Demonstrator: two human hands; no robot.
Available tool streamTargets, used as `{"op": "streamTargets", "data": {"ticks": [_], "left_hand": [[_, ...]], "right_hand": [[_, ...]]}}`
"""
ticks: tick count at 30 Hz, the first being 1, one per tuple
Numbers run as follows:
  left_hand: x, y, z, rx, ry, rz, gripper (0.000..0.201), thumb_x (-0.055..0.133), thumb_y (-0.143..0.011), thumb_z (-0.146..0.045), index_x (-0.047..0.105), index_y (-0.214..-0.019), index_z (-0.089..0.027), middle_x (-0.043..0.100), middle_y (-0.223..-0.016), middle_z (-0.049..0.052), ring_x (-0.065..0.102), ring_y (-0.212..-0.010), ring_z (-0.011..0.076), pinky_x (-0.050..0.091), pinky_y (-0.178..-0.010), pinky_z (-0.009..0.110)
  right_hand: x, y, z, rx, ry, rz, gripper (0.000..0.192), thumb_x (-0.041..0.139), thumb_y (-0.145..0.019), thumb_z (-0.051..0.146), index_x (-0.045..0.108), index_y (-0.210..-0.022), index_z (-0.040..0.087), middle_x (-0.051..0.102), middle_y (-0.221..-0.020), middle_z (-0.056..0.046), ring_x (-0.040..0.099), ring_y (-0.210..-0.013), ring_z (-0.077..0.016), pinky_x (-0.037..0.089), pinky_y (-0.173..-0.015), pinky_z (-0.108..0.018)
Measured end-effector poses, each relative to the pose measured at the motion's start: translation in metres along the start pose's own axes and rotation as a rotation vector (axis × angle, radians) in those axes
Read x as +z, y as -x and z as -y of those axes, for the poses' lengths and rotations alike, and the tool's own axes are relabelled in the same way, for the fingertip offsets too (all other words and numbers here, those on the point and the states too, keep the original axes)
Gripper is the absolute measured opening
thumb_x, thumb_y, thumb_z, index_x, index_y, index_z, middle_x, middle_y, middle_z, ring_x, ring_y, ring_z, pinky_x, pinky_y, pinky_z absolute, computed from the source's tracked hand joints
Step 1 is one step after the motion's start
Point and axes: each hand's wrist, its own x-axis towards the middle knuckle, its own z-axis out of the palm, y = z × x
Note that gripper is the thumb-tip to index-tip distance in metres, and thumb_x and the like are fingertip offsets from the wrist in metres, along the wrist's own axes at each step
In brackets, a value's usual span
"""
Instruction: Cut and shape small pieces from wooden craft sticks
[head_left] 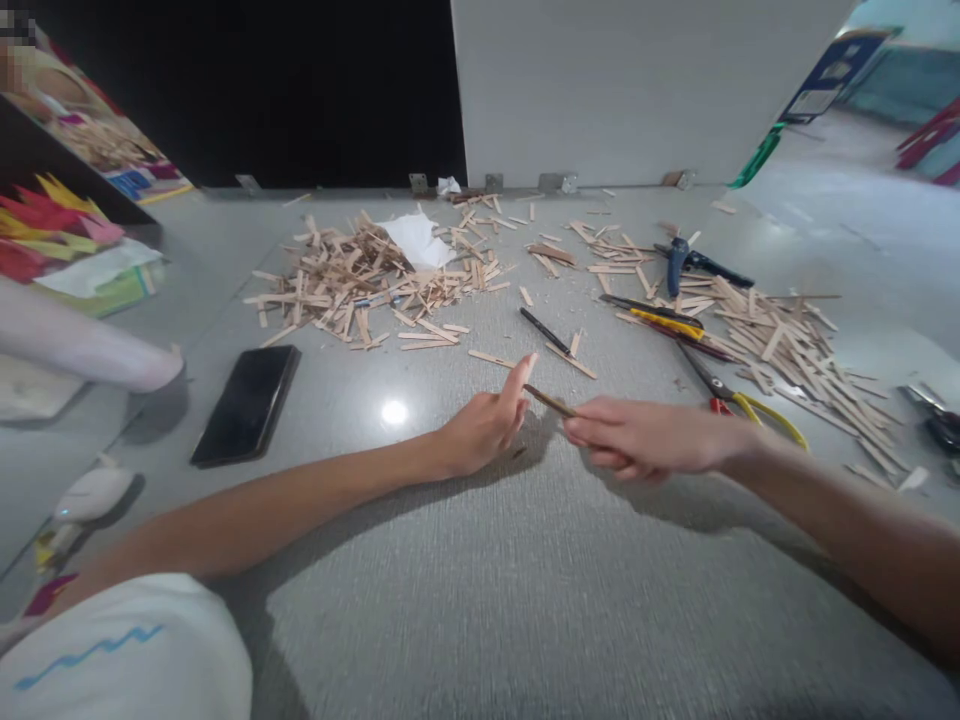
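Note:
My left hand [484, 430] is above the grey table, its fingers curled and one digit pointing up. What it grips, if anything, is hidden. A flat wooden stick [491, 358] runs behind that raised digit; whether it is held or lies on the table I cannot tell. My right hand [645, 435] is closed around a thin, dark brownish rod-like tool [550, 400], whose tip reaches close to the left fingers. Just beyond the hands lie a black pen-like stick [546, 330] and another wooden strip [574, 362].
Wooden sticks form a heap [330, 275] with white tissue [418, 240] and a second pile [795, 345]. On the right lie blue-handled pliers [677, 262], a yellow cutter [667, 320] and scissors [724, 395]. A phone [246, 405] is left; another person's arm [82, 335] rests beyond it.

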Motion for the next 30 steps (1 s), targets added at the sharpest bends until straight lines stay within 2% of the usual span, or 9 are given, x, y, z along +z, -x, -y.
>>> {"op": "streamTargets", "data": {"ticks": [2, 4, 9, 16, 18, 21, 23, 27, 30], "left_hand": [[0.0, 0.001, 0.001, 0.046, -0.029, 0.006, 0.061, 0.025, -0.115, -0.036, 0.025, -0.167, -0.004, 0.061, -0.066, -0.003, 0.049, -0.048, 0.0138, 0.04, -0.054, 0.024], [0.0, 0.001, 0.0, 0.051, -0.037, -0.001, 0.063, 0.024, -0.114, -0.036, 0.024, -0.167, -0.003, 0.061, -0.065, -0.002, 0.049, -0.048, 0.0144, 0.04, -0.054, 0.024], [-0.004, 0.0, -0.003, -0.038, -0.014, -0.018, 0.066, 0.02, -0.116, -0.042, 0.024, -0.167, -0.001, 0.061, -0.066, -0.002, 0.054, -0.052, 0.0166, 0.043, -0.057, 0.026], [-0.002, 0.001, 0.001, 0.096, -0.084, 0.051, 0.061, 0.023, -0.114, -0.033, 0.025, -0.166, 0.0, 0.057, -0.064, -0.004, 0.043, -0.045, 0.0126, 0.035, -0.051, 0.022], [-0.002, 0.001, 0.001, 0.09, -0.089, 0.037, 0.061, 0.022, -0.115, -0.034, 0.025, -0.166, -0.001, 0.058, -0.065, -0.003, 0.045, -0.046, 0.0126, 0.036, -0.052, 0.022], [-0.004, 0.001, -0.001, 0.059, -0.104, 0.016, 0.06, 0.02, -0.115, -0.033, 0.024, -0.166, -0.001, 0.061, -0.067, -0.001, 0.05, -0.049, 0.0134, 0.039, -0.054, 0.023], [-0.005, 0.0, -0.002, 0.06, -0.115, 0.02, 0.06, 0.021, -0.115, -0.032, 0.024, -0.166, -0.001, 0.061, -0.067, -0.002, 0.05, -0.05, 0.0135, 0.039, -0.054, 0.023], [-0.003, 0.001, 0.001, 0.15, -0.114, 0.037, 0.058, 0.022, -0.114, -0.029, 0.024, -0.165, 0.001, 0.056, -0.065, -0.005, 0.044, -0.046, 0.0116, 0.036, -0.052, 0.021], [0.0, 0.001, 0.004, 0.202, -0.131, 0.023, 0.056, 0.023, -0.114, -0.026, 0.026, -0.164, 0.0, 0.055, -0.064, -0.006, 0.038, -0.043, 0.0111, 0.032, -0.05, 0.021]], "right_hand": [[-0.012, 0.003, 0.003, 0.082, -0.144, 0.161, 0.052, 0.055, -0.104, 0.071, 0.037, -0.081, 0.027, 0.027, -0.06, 0.012, 0.016, -0.044, -0.0069, 0.016, -0.039, -0.019], [-0.014, 0.001, 0.002, 0.1, -0.281, 0.228, 0.055, 0.058, -0.102, 0.072, 0.034, -0.08, 0.027, 0.022, -0.059, 0.014, 0.011, -0.045, -0.0062, 0.012, -0.04, -0.018], [0.013, -0.006, -0.004, -0.014, -0.223, -0.03, 0.048, 0.067, -0.101, 0.057, 0.039, -0.076, 0.026, 0.039, -0.063, 0.007, 0.03, -0.05, -0.0099, 0.023, -0.043, -0.023], [-0.024, 0.008, 0.014, 0.134, -0.243, 0.201, 0.052, 0.062, -0.101, 0.067, 0.037, -0.078, 0.027, 0.024, -0.059, 0.014, 0.011, -0.045, -0.0066, 0.012, -0.038, -0.018], [-0.017, 0.006, 0.015, 0.105, -0.144, 0.141, 0.049, 0.056, -0.104, 0.063, 0.037, -0.076, 0.028, 0.027, -0.059, 0.013, 0.016, -0.045, -0.0082, 0.016, -0.037, -0.02], [0.008, 0.001, 0.013, 0.009, 0.038, -0.105, 0.039, 0.051, -0.106, 0.049, 0.04, -0.075, 0.029, 0.038, -0.068, 0.007, 0.03, -0.053, -0.012, 0.025, -0.039, -0.024], [0.015, 0.0, 0.012, -0.003, 0.061, -0.146, 0.036, 0.051, -0.105, 0.042, 0.039, -0.075, 0.028, 0.038, -0.071, 0.005, 0.032, -0.056, -0.0128, 0.027, -0.042, -0.025], [-0.009, 0.006, 0.014, 0.117, -0.064, 0.088, 0.042, 0.053, -0.104, 0.057, 0.036, -0.079, 0.027, 0.026, -0.062, 0.011, 0.017, -0.048, -0.0088, 0.018, -0.04, -0.02], [-0.019, 0.01, 0.016, 0.151, -0.093, 0.16, 0.049, 0.055, -0.099, 0.067, 0.034, -0.079, 0.027, 0.022, -0.061, 0.013, 0.013, -0.047, -0.0076, 0.015, -0.041, -0.018]]}}
